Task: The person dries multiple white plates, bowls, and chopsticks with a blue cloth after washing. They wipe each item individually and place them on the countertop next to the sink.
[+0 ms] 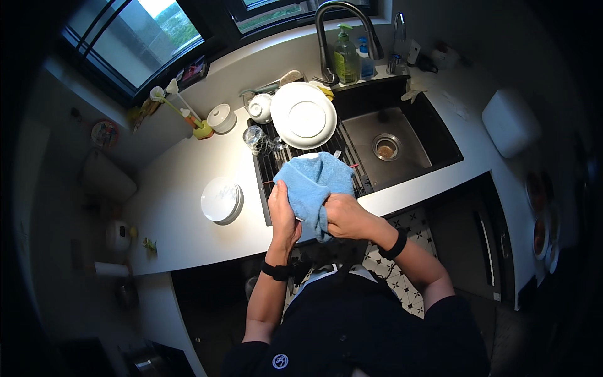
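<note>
A blue cloth (306, 181) is spread over a white dish (309, 156), and only slivers of the dish's edge show. My left hand (284, 209) grips the covered dish from its left side, thumb up along the cloth. Bunched cloth fills my right hand (346, 217), whose fingers are curled into a fist at the lower right of the dish. Both hands are above the counter's front edge, before the drying rack (264, 176). To the left, a small stack of white plates (219, 199) rests on the counter (179, 188).
On the rack lean a large white plate (305, 115), an upturned white bowl (260, 108) and clear glassware (255, 137). Right of it is the dark sink (405, 141) with a tall faucet (321, 42). Soap bottles (346, 59) and a lidded white pot (221, 118) stand behind.
</note>
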Demonstrator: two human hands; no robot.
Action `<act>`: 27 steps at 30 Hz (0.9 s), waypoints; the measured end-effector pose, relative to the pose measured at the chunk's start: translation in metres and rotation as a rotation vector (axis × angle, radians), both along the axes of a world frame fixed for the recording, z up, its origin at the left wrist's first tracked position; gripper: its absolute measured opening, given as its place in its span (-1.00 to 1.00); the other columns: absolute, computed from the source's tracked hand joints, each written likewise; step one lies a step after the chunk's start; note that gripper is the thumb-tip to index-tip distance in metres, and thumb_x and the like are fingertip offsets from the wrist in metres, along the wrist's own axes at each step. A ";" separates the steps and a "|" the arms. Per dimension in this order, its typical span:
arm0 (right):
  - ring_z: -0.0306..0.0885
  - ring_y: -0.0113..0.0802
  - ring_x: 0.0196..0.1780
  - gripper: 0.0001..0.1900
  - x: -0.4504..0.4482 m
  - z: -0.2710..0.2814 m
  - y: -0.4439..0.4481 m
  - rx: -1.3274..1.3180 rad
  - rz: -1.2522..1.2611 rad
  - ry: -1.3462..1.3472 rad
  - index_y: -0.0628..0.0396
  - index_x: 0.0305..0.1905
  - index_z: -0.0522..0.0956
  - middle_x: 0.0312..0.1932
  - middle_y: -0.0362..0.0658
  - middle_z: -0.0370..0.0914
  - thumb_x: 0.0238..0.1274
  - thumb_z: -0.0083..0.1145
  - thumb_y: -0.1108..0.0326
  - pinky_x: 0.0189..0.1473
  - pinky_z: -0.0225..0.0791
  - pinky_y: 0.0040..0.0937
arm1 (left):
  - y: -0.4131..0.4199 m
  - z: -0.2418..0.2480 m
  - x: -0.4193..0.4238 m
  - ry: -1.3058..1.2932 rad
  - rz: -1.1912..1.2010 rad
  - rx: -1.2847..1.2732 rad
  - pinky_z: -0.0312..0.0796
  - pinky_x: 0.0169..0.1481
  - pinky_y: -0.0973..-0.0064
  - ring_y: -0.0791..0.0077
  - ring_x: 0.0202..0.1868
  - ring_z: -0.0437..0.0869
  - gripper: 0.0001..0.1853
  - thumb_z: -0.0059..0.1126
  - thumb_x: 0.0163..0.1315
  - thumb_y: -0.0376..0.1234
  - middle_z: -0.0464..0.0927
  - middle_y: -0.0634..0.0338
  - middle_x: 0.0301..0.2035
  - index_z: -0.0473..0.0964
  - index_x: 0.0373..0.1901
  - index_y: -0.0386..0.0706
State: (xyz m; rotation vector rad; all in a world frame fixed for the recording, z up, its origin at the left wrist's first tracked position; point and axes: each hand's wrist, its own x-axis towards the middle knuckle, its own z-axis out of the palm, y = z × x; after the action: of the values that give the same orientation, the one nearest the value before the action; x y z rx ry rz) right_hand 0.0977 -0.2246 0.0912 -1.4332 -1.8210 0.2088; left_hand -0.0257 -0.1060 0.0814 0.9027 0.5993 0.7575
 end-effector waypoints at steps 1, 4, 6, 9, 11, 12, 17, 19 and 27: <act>0.55 0.10 -0.24 -0.89 0.002 -0.002 -0.002 -0.027 0.018 0.043 0.18 -0.37 0.56 -0.40 0.06 0.58 -0.08 0.11 0.46 -0.17 0.43 -0.04 | 0.002 -0.002 -0.002 -0.020 0.000 0.029 0.57 0.07 0.37 0.31 -0.03 0.68 -0.50 -0.26 0.59 -0.09 0.57 0.03 -0.01 0.35 0.21 -0.36; 0.56 0.09 -0.23 -0.88 0.011 -0.011 -0.015 0.015 0.057 0.191 0.22 -0.29 0.58 -0.35 0.09 0.60 0.06 0.08 0.48 -0.09 0.44 -0.07 | 0.016 0.004 -0.015 0.036 0.085 0.054 0.54 0.06 0.41 0.38 -0.02 0.65 -0.55 -0.25 0.60 -0.14 0.56 0.04 -0.01 0.37 0.17 -0.35; 0.62 -0.02 -0.21 -0.84 0.017 -0.019 -0.027 -0.107 0.040 0.202 0.24 -0.17 0.61 -0.28 0.08 0.63 0.25 0.06 0.45 -0.07 0.47 -0.16 | 0.034 0.018 -0.025 0.050 0.162 -0.014 0.55 0.07 0.39 0.33 0.00 0.66 -0.57 -0.26 0.59 -0.16 0.57 0.01 -0.01 0.35 0.17 -0.35; 0.67 -0.21 -0.14 -0.79 0.016 -0.033 -0.033 -0.356 -0.145 0.758 0.25 -0.10 0.61 -0.22 0.00 0.67 0.39 0.04 0.35 -0.07 0.50 -0.25 | 0.061 0.044 -0.044 -0.026 0.232 0.185 0.57 0.08 0.39 0.30 0.02 0.67 -0.57 -0.26 0.59 -0.18 0.56 -0.03 0.00 0.31 0.20 -0.36; 0.66 -0.35 -0.08 -0.73 0.017 -0.037 -0.031 -0.325 -0.312 1.265 0.25 0.00 0.59 -0.15 -0.10 0.67 0.49 -0.01 0.28 -0.03 0.53 -0.31 | 0.067 0.053 -0.054 0.006 0.245 0.151 0.56 0.09 0.42 0.32 0.03 0.66 -0.61 -0.24 0.59 -0.23 0.56 -0.02 0.01 0.31 0.19 -0.36; 0.66 -0.34 -0.07 -0.71 0.017 -0.037 -0.028 -0.187 -0.231 1.499 0.23 0.10 0.54 -0.07 -0.13 0.65 0.51 -0.07 0.30 0.03 0.54 -0.31 | 0.067 0.054 -0.057 0.010 0.257 0.155 0.55 0.10 0.42 0.33 0.02 0.65 -0.62 -0.23 0.58 -0.24 0.56 -0.02 0.00 0.32 0.18 -0.37; 0.35 -0.20 0.37 -0.48 0.006 -0.019 -0.016 -0.034 0.043 1.817 0.21 0.39 0.28 0.32 -0.04 0.38 0.51 -0.03 0.13 0.46 0.17 -0.11 | 0.049 0.047 -0.058 -0.021 0.243 0.155 0.52 0.12 0.42 0.37 0.04 0.60 -0.65 -0.13 0.55 -0.33 0.51 0.00 0.05 0.27 0.23 -0.36; 0.21 -0.16 0.47 -0.38 -0.011 -0.010 -0.010 -0.057 0.145 1.860 0.17 0.47 0.17 0.42 -0.03 0.24 0.50 -0.01 0.07 0.52 0.06 -0.05 | 0.039 0.045 -0.055 -0.058 0.265 0.132 0.49 0.16 0.41 0.36 0.08 0.58 -0.61 -0.09 0.53 -0.35 0.49 -0.02 0.08 0.23 0.28 -0.35; 0.23 -0.23 0.50 -0.37 -0.049 -0.009 0.043 0.055 0.263 1.866 0.10 0.52 0.13 0.49 -0.13 0.23 0.56 -0.23 -0.03 0.51 0.11 -0.19 | -0.001 0.042 -0.049 -0.108 0.117 0.054 0.38 0.29 0.38 0.33 0.19 0.51 -0.49 0.03 0.48 -0.33 0.45 -0.03 0.16 0.18 0.35 -0.36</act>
State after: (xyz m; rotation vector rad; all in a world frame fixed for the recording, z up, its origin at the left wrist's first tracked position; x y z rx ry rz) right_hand 0.0489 -0.1814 0.0823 -0.3757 -0.3651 1.1300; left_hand -0.0751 -0.1068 0.1230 0.8758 0.5413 0.9257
